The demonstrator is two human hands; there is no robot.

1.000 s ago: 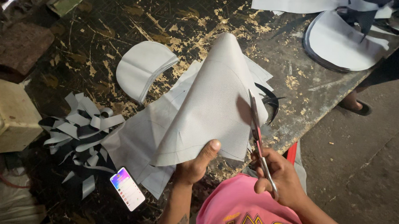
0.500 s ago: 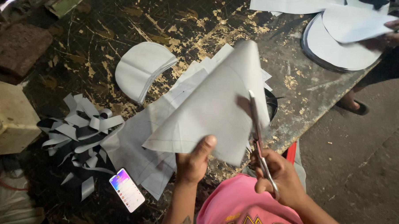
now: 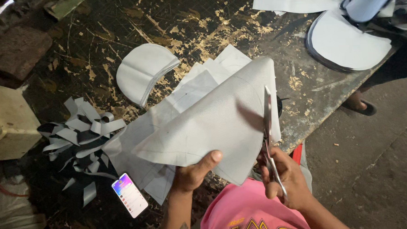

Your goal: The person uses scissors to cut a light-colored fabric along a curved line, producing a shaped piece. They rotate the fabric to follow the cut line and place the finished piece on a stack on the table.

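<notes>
Your left hand [image 3: 194, 173] pinches the grey sheet [image 3: 213, 123] by its near edge, held up over the dark surface [image 3: 173, 20]. Your right hand [image 3: 284, 179] is closed on the scissors [image 3: 268, 126], blades along the sheet's right side. Keep the sheet tight and cut slowly along the drawn curve.

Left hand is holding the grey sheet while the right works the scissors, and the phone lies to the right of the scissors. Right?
Not quite. In the head view the phone lies left of the scissors, beside the left hand. The grey sheet and right hand are as stated.
</notes>
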